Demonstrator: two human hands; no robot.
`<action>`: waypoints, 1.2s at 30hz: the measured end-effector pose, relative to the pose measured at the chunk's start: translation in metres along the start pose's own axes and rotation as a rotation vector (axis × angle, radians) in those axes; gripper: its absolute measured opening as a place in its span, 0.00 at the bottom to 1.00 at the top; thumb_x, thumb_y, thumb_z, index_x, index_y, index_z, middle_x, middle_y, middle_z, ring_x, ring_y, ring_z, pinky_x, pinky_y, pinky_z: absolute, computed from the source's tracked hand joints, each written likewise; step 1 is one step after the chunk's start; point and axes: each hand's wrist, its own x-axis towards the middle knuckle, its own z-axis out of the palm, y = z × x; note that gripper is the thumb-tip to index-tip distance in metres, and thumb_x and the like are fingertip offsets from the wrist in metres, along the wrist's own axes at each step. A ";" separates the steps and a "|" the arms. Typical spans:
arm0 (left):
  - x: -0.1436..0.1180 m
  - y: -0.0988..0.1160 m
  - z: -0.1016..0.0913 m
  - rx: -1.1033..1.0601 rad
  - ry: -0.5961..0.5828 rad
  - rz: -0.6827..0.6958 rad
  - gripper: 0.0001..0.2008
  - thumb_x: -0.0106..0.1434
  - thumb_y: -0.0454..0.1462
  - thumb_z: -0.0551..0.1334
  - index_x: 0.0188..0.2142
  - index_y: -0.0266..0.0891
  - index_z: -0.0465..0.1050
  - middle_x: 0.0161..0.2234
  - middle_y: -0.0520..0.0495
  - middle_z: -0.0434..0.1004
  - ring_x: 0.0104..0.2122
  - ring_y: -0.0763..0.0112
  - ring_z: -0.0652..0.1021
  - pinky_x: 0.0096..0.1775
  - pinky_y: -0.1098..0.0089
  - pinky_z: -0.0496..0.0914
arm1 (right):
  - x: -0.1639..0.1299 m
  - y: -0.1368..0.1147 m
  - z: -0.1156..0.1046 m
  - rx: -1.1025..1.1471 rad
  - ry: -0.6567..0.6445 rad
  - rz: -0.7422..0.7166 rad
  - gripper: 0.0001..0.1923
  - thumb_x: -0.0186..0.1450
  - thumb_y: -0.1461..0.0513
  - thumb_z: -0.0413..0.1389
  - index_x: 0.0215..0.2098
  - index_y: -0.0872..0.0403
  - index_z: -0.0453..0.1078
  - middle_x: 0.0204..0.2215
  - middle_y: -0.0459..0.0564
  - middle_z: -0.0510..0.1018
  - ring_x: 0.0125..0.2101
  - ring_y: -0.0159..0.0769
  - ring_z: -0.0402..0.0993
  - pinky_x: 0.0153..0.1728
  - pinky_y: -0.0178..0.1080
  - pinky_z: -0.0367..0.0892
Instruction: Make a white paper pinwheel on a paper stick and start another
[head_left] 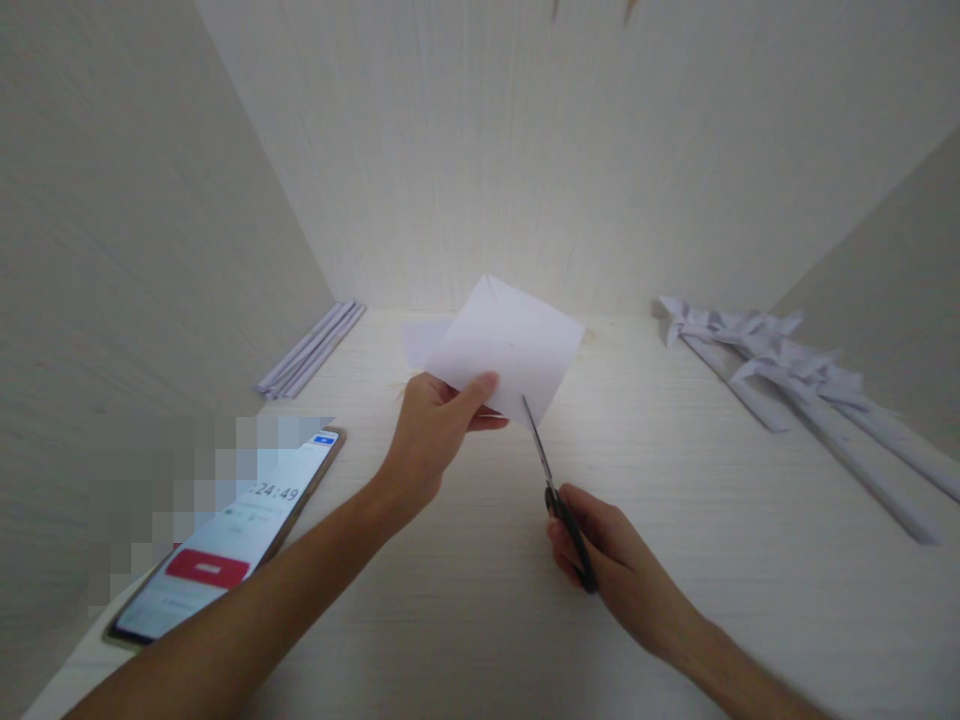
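A square white sheet of paper point(517, 335) is pinched at its lower left edge by my left hand point(439, 425), thumb on top and fingers underneath. My right hand point(600, 555) is closed around the black handles of a pair of scissors point(541, 455). The blades point up and away from me, and their tip overlaps the paper near its lower corner. Whether the blades are parted around the edge is hard to make out. Another white piece of paper point(421, 342) shows behind the held sheet, partly hidden by it.
Several rolled paper sticks point(311, 350) lie at the back left. Along the right side lie several paper pinwheel-like shapes on paper sticks point(806, 400). A phone with a lit screen point(232, 540) rests at the left, partly behind my left forearm. Pale walls enclose the white wood-grain table point(465, 620).
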 end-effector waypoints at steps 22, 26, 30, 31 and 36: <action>-0.005 0.000 0.003 0.058 -0.071 -0.049 0.12 0.49 0.39 0.62 0.31 0.32 0.73 0.25 0.47 0.77 0.23 0.72 0.76 0.24 0.76 0.72 | -0.001 -0.002 0.000 0.085 -0.016 -0.009 0.17 0.60 0.50 0.45 0.23 0.53 0.52 0.16 0.39 0.55 0.17 0.25 0.51 0.17 0.31 0.49; -0.008 0.002 0.004 0.089 -0.099 -0.050 0.12 0.49 0.39 0.62 0.30 0.32 0.74 0.24 0.47 0.77 0.24 0.72 0.76 0.25 0.75 0.72 | -0.001 -0.005 0.000 0.084 -0.012 -0.017 0.17 0.60 0.50 0.46 0.23 0.53 0.52 0.17 0.39 0.56 0.18 0.26 0.52 0.18 0.31 0.50; -0.011 0.002 0.006 0.105 -0.121 -0.057 0.11 0.49 0.39 0.62 0.29 0.32 0.74 0.24 0.47 0.77 0.24 0.72 0.75 0.25 0.76 0.72 | 0.000 -0.008 -0.001 0.059 -0.013 -0.045 0.17 0.61 0.50 0.45 0.22 0.54 0.54 0.17 0.41 0.58 0.19 0.27 0.54 0.20 0.32 0.51; -0.011 0.002 0.007 0.105 -0.124 -0.060 0.10 0.49 0.38 0.62 0.28 0.32 0.74 0.24 0.47 0.77 0.23 0.72 0.75 0.25 0.76 0.72 | 0.000 -0.008 -0.001 0.056 -0.014 -0.056 0.17 0.61 0.51 0.45 0.21 0.54 0.54 0.17 0.41 0.58 0.20 0.27 0.54 0.20 0.32 0.51; -0.013 0.002 0.008 0.105 -0.119 -0.060 0.10 0.48 0.38 0.62 0.28 0.32 0.74 0.23 0.47 0.76 0.22 0.74 0.75 0.24 0.76 0.72 | 0.000 -0.009 -0.002 0.064 -0.014 -0.080 0.17 0.61 0.50 0.44 0.22 0.54 0.55 0.18 0.41 0.59 0.20 0.28 0.55 0.21 0.32 0.52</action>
